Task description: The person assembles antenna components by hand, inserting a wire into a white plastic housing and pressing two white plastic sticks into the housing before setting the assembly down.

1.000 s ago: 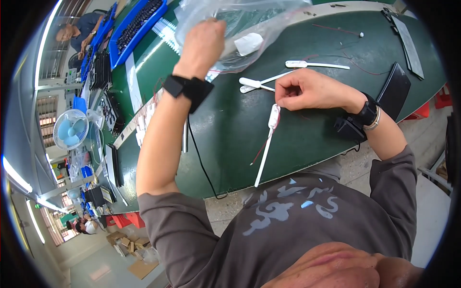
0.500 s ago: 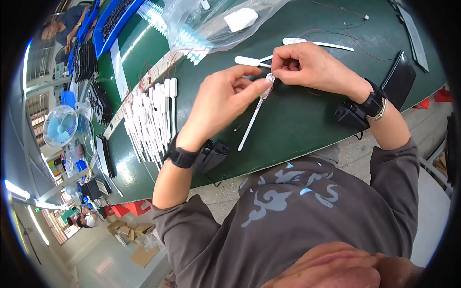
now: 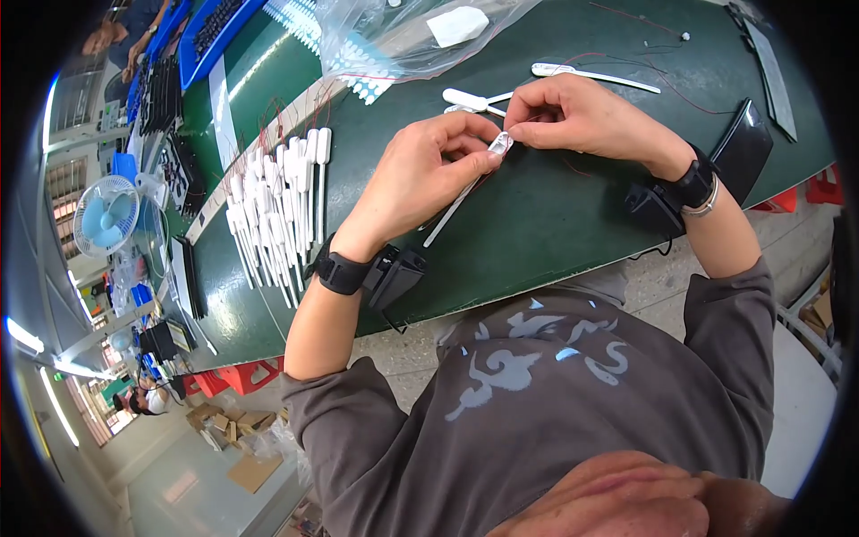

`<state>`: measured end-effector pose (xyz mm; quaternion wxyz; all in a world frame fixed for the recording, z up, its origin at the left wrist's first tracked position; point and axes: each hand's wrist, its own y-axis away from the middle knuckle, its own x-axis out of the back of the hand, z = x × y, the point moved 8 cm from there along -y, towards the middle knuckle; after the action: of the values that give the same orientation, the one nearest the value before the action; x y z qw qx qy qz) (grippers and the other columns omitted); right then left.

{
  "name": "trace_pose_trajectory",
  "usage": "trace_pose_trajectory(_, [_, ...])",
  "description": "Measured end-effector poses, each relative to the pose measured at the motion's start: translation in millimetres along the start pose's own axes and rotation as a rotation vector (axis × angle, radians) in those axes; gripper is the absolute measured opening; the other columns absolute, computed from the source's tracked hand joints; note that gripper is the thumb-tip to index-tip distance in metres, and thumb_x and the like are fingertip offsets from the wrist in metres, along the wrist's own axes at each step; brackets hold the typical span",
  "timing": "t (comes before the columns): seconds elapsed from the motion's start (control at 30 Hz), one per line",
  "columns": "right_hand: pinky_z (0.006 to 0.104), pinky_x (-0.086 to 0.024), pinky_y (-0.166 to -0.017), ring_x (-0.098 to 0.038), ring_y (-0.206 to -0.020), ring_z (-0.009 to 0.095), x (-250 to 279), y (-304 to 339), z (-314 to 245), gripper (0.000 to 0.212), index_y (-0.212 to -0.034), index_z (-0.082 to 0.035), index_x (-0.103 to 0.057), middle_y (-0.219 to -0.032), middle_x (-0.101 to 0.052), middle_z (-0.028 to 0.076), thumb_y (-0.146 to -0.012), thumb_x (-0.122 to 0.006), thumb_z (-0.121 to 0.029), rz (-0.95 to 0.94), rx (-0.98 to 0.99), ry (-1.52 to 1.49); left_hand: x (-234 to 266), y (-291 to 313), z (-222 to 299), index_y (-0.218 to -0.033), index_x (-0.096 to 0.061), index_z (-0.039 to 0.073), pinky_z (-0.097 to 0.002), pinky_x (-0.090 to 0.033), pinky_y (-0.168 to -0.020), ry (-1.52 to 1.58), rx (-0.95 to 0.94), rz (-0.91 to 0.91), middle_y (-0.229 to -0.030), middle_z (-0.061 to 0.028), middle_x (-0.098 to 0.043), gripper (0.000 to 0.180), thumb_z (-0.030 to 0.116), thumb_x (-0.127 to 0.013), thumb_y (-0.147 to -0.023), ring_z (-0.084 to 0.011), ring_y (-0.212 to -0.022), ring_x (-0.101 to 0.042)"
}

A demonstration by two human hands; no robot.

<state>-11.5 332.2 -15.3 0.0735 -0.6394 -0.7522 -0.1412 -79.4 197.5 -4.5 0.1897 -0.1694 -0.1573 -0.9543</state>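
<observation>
Two bare hands at work over a green counter (image 3: 510, 259), seen from where I stand in the room. A slender white stick-shaped piece (image 3: 452, 213) lies between them, raised at its broad end, its narrow stem slanting down toward the person. The left hand (image 3: 431, 166) has its grip closed on this piece, thumb and fingers clasping it just below the broad end. The right hand (image 3: 564, 112) meets it from the other side, its grip also closed, thumb and forefinger together at the upper tip; what is pinched there I cannot make out. Beyond the hands rest a crossed pair of white pieces (image 3: 465, 99) and, near the right knuckles, a single white piece (image 3: 617, 80). To the left of the left hand lies a dense bundle of similar sticks (image 3: 268, 206), broad ends away from the person. A clear plastic bag (image 3: 407, 55) spreads farther back, beside a dotted blue-and-white sheet (image 3: 367, 87). At right, a flat black object (image 3: 744, 143) lies near the counter's edge.
</observation>
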Motion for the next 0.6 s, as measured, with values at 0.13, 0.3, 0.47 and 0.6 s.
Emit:
trace_pose_trajectory(0.13, [0.0226, -0.041, -0.064, -0.048, -0.071, 0.004, -2, 1, 0, 0.017, -0.089, 0.0, -0.062, -0.076, -0.055, -0.005, -0.092, -0.065, -0.017, -0.023, -0.066, -0.074, 3, -3, 4, -0.108, -0.068, -0.004, -0.0263, -0.052, -0.072, 0.019, 0.029, -0.047, -0.084, -0.0074, -0.074, 0.024, 0.014, -0.07, -0.091, -0.009, -0.078, -0.067])
trace_pose_trajectory(0.3, [0.0221, -0.039, -0.063, -0.047, -0.07, 0.004, 6, -1, 0, 0.016, -0.089, -0.001, -0.062, -0.076, -0.055, -0.005, -0.092, -0.063, -0.016, 0.04, -0.028, -0.079, 40, -16, 21, -0.111, -0.068, -0.003, -0.0278, -0.052, -0.076, -0.062, -0.095, 0.069, -0.086, -0.0086, -0.074, 0.025, 0.014, -0.068, -0.092, -0.0125, -0.081, -0.069])
trace_pose_trajectory(0.47, [0.022, -0.039, -0.063, -0.046, -0.071, 0.004, 13, -2, -1, 0.015, -0.088, -0.001, -0.061, -0.077, -0.055, -0.005, -0.092, -0.063, -0.015, 0.094, 0.006, -0.113, 92, -46, 57, -0.112, -0.07, 0.0, -0.0338, -0.055, -0.076, -0.665, -0.41, 0.385, -0.091, -0.0106, -0.075, 0.024, 0.013, -0.063, -0.093, -0.024, -0.084, -0.072])
trace_pose_trajectory(0.6, [0.0225, -0.039, -0.064, -0.047, -0.071, 0.004, 12, 0, -1, 0.015, -0.087, 0.0, -0.061, -0.077, -0.056, -0.005, -0.092, -0.063, -0.014, 0.11, 0.015, -0.139, 96, -89, 45, -0.112, -0.07, 0.009, -0.04, -0.058, -0.074, -1.407, -0.652, 0.382, -0.099, -0.0102, -0.07, 0.024, 0.01, -0.06, -0.091, -0.0315, -0.089, -0.071])
